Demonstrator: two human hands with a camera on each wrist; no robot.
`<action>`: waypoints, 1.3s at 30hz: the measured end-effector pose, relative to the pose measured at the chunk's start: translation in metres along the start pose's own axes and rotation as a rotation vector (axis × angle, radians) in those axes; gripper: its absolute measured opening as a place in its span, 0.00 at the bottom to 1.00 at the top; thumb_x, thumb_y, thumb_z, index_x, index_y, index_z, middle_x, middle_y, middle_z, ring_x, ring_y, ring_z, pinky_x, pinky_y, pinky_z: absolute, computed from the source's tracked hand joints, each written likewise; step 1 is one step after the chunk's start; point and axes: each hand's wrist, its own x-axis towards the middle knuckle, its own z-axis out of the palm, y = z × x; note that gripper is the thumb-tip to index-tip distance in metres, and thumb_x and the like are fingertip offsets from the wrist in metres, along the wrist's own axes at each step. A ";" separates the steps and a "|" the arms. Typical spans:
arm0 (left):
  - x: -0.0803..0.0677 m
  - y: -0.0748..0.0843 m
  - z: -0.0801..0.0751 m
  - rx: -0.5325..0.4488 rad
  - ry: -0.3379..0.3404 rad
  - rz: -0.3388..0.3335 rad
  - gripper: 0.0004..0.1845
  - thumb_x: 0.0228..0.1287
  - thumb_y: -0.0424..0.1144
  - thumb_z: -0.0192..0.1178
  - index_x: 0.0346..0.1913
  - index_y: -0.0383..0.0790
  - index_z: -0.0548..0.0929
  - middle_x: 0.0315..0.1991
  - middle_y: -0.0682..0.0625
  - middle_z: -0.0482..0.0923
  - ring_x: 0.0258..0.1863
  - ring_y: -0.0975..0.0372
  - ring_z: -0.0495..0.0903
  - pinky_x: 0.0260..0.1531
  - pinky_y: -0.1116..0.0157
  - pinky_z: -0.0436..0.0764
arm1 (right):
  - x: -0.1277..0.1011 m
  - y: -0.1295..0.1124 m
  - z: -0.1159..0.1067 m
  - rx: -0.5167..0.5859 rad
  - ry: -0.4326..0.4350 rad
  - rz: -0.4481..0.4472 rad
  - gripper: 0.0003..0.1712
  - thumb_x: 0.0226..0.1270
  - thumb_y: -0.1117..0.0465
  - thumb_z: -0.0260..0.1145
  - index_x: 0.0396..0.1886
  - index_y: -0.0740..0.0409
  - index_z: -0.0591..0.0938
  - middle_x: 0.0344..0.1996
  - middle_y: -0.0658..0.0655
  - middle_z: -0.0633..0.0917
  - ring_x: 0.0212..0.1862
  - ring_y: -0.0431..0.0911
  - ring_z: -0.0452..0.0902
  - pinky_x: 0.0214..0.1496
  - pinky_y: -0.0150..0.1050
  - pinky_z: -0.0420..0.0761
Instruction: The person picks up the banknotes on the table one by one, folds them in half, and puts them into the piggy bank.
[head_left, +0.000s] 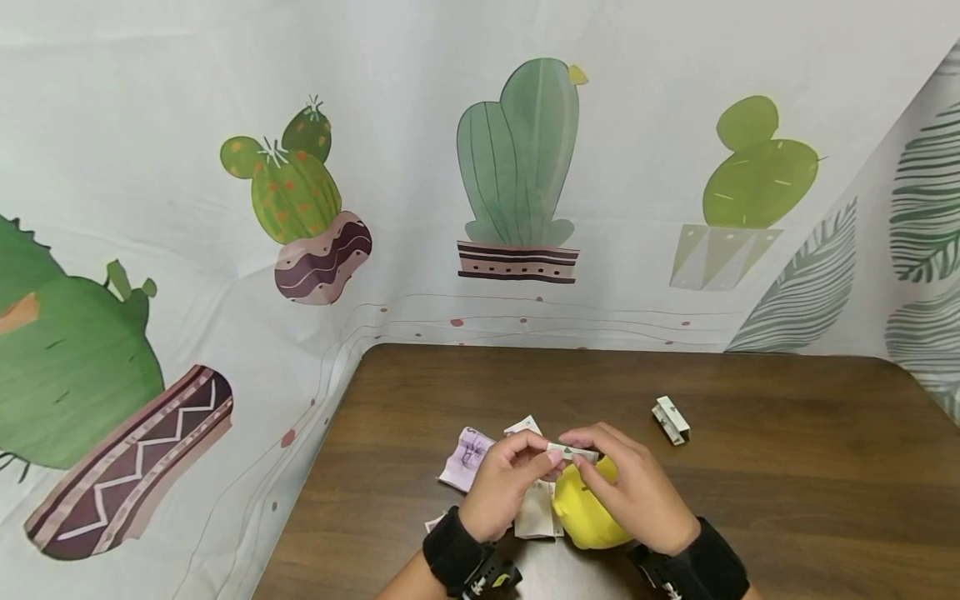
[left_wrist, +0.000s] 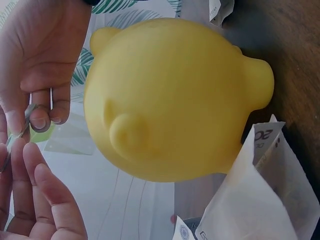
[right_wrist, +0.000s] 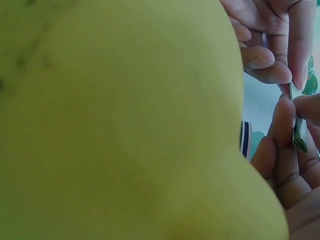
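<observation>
In front of me, both hands pinch a small, tightly folded banknote (head_left: 572, 452). My left hand (head_left: 502, 487) grips its left end between thumb and fingers, and my right hand (head_left: 637, 487) grips the right end. The right wrist view shows the layered edge of the folded banknote (right_wrist: 300, 142). Just below the hands sits a yellow piggy bank (head_left: 588, 512), partly covered by my right hand. Its rounded body (left_wrist: 175, 90) with a curled tail fills much of the left wrist view. Beside it a creased banknote (head_left: 534, 517) stands on the table.
A purple banknote (head_left: 465, 458) lies left of the hands, with a pale note (head_left: 523, 425) behind them. A small pinkish note edge (head_left: 432, 523) shows by the left wrist. Another folded note (head_left: 671, 420) rests on the brown table (head_left: 810, 467) to the right.
</observation>
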 end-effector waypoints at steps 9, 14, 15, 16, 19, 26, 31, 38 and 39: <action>-0.001 0.004 0.001 -0.017 0.036 0.005 0.16 0.71 0.34 0.62 0.46 0.18 0.77 0.33 0.56 0.83 0.36 0.65 0.85 0.45 0.65 0.86 | 0.000 0.002 -0.001 -0.024 0.008 0.057 0.16 0.68 0.66 0.69 0.52 0.45 0.83 0.47 0.41 0.87 0.45 0.33 0.79 0.46 0.32 0.81; -0.001 0.007 0.001 -0.040 0.037 0.002 0.17 0.72 0.33 0.60 0.47 0.16 0.75 0.32 0.57 0.83 0.36 0.67 0.84 0.44 0.67 0.85 | 0.000 0.002 -0.001 -0.015 0.013 0.067 0.15 0.69 0.66 0.68 0.52 0.47 0.83 0.47 0.44 0.87 0.44 0.33 0.79 0.45 0.32 0.81; -0.001 0.008 0.002 -0.040 0.034 -0.002 0.17 0.72 0.33 0.60 0.48 0.16 0.75 0.33 0.57 0.83 0.36 0.67 0.84 0.44 0.68 0.85 | 0.000 0.002 -0.002 -0.012 0.013 0.065 0.15 0.69 0.66 0.67 0.52 0.47 0.83 0.47 0.44 0.87 0.44 0.33 0.79 0.45 0.32 0.81; -0.001 0.008 0.002 -0.038 0.032 -0.005 0.17 0.72 0.33 0.60 0.49 0.17 0.76 0.33 0.57 0.83 0.36 0.67 0.84 0.44 0.68 0.85 | 0.000 0.002 -0.002 -0.009 0.015 0.060 0.15 0.69 0.66 0.67 0.52 0.47 0.83 0.47 0.44 0.87 0.44 0.34 0.79 0.45 0.32 0.81; 0.000 0.008 0.002 -0.020 0.037 -0.016 0.16 0.73 0.34 0.59 0.53 0.21 0.77 0.35 0.56 0.83 0.37 0.67 0.85 0.43 0.68 0.84 | 0.000 0.001 -0.002 0.014 0.026 0.046 0.16 0.69 0.68 0.67 0.51 0.46 0.84 0.46 0.42 0.87 0.45 0.34 0.79 0.47 0.31 0.80; 0.000 0.007 -0.001 -0.036 0.048 -0.026 0.17 0.73 0.35 0.59 0.57 0.25 0.77 0.35 0.56 0.85 0.37 0.66 0.86 0.43 0.68 0.84 | 0.001 0.000 -0.005 0.145 -0.003 0.014 0.19 0.67 0.72 0.66 0.49 0.44 0.86 0.41 0.43 0.86 0.43 0.35 0.80 0.46 0.29 0.79; 0.000 0.005 -0.003 -0.073 0.058 -0.017 0.18 0.73 0.34 0.58 0.59 0.25 0.77 0.34 0.57 0.85 0.37 0.66 0.87 0.42 0.68 0.84 | 0.001 0.001 -0.008 0.148 -0.078 0.024 0.18 0.69 0.65 0.68 0.55 0.43 0.84 0.45 0.42 0.85 0.46 0.35 0.78 0.48 0.31 0.80; 0.000 0.004 -0.001 -0.061 0.050 -0.019 0.16 0.73 0.35 0.58 0.53 0.23 0.79 0.31 0.58 0.86 0.35 0.68 0.85 0.42 0.67 0.83 | 0.000 0.007 -0.006 0.101 -0.055 0.033 0.16 0.70 0.64 0.67 0.53 0.41 0.85 0.43 0.39 0.86 0.45 0.33 0.80 0.44 0.29 0.80; 0.000 0.004 -0.001 -0.054 0.051 -0.028 0.16 0.73 0.36 0.58 0.52 0.23 0.80 0.31 0.58 0.86 0.35 0.68 0.85 0.42 0.67 0.82 | 0.000 0.007 -0.006 0.095 -0.045 0.024 0.16 0.70 0.65 0.68 0.52 0.41 0.86 0.43 0.39 0.86 0.45 0.33 0.80 0.44 0.29 0.80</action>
